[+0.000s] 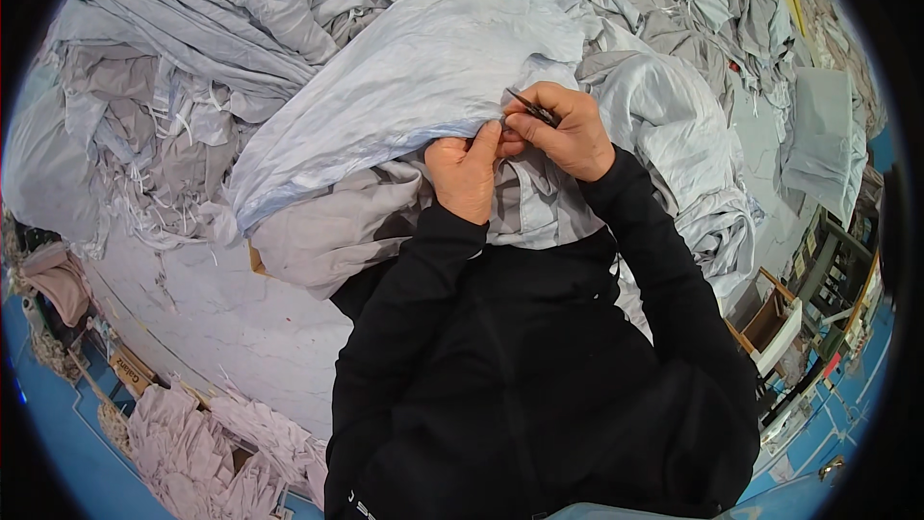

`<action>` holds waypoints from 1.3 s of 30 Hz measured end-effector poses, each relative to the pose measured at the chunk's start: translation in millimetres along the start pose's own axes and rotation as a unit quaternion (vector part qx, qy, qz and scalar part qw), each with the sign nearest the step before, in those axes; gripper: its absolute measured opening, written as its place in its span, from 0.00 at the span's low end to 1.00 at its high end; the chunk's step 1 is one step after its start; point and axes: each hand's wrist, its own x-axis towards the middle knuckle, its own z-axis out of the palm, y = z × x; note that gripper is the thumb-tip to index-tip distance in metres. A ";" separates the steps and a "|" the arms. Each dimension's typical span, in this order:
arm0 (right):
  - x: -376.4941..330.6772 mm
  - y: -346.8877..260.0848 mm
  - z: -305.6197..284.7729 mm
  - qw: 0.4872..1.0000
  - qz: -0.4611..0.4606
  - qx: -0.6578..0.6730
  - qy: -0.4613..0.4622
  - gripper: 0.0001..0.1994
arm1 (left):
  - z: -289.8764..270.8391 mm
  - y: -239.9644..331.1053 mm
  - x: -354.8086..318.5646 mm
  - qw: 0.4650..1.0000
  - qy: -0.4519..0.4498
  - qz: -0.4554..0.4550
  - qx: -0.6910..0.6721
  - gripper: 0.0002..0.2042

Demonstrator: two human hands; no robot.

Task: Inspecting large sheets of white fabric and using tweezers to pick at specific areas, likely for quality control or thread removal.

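Observation:
A large sheet of pale blue and grey fabric (414,67) is spread over the table in front of me, its edge folded toward my body. My left hand (462,175) pinches that edge between thumb and fingers. Close beside it on the right, my right hand (570,135) is closed around small dark thread snips (534,108), whose pointed tip sticks out up and to the left. The right fingertips meet the left ones at the fabric edge; what lies between them is partly hidden. Grey-beige cloth (337,217) hangs below both hands against my black top.
Heaped grey and blue cloth (207,14) covers the table's far side. A folded pale cloth bundle (820,130) lies at the right. Pinkish cloth (183,443) is piled at lower left. An open wooden drawer (770,320) sits by the table (260,337) at lower right.

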 end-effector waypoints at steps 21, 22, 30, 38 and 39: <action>5.1 -14.8 9.5 0.937 -0.213 -0.277 0.006 0.09 | -10.0 -16.5 1.2 0.907 0.038 0.249 0.338 0.06; 4.8 -13.1 9.5 0.943 -0.204 -0.261 0.021 0.08 | -10.2 -15.9 0.5 0.910 0.039 0.221 0.349 0.06; 1.7 3.0 1.4 0.971 -0.125 -0.186 0.085 0.05 | 3.7 -3.3 -4.8 0.984 0.008 0.083 0.157 0.06; -7.5 2.8 -4.3 0.994 0.008 -0.070 0.078 0.03 | 5.1 -2.7 -5.0 0.988 -0.002 0.077 0.134 0.07; -8.7 2.1 -7.3 0.994 0.008 -0.071 0.078 0.03 | 4.2 -2.9 -4.2 0.988 -0.003 0.076 0.134 0.07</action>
